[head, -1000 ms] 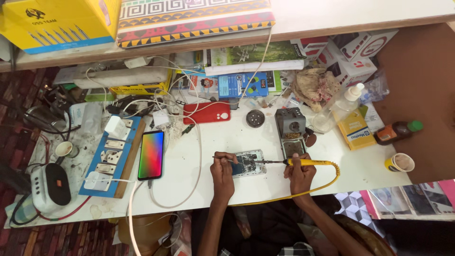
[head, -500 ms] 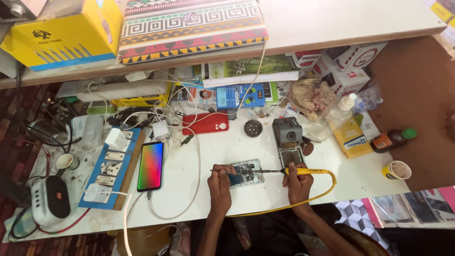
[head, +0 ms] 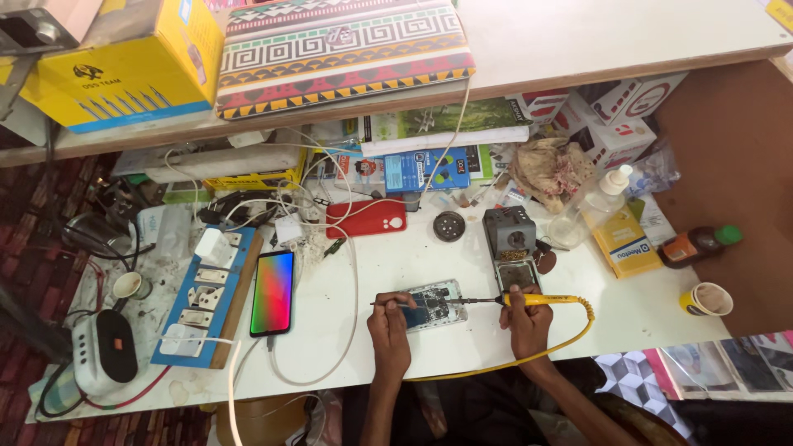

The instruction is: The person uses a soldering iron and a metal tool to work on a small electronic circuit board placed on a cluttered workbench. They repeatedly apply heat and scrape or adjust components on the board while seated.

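Observation:
An opened phone (head: 436,304) lies back-up on the white table (head: 462,256), its circuit board exposed. My right hand (head: 526,320) grips a yellow-handled soldering iron (head: 529,301), whose thin tip reaches left onto the board. My left hand (head: 390,322) pinches a thin metal tool (head: 388,303), probably tweezers, at the phone's left edge. A yellow cable (head: 562,340) runs from the iron's handle and curves along the table's front edge.
A grey soldering stand (head: 510,234) sits just behind the phone. A lit phone (head: 273,291) charges beside a blue switch board (head: 205,293). A red phone case (head: 366,218), a paper cup (head: 709,299), a brown bottle (head: 698,243), boxes and tangled cables crowd the back.
The view has shifted slightly. Both hands stay at the opened phone, with the iron's tip still on the board.

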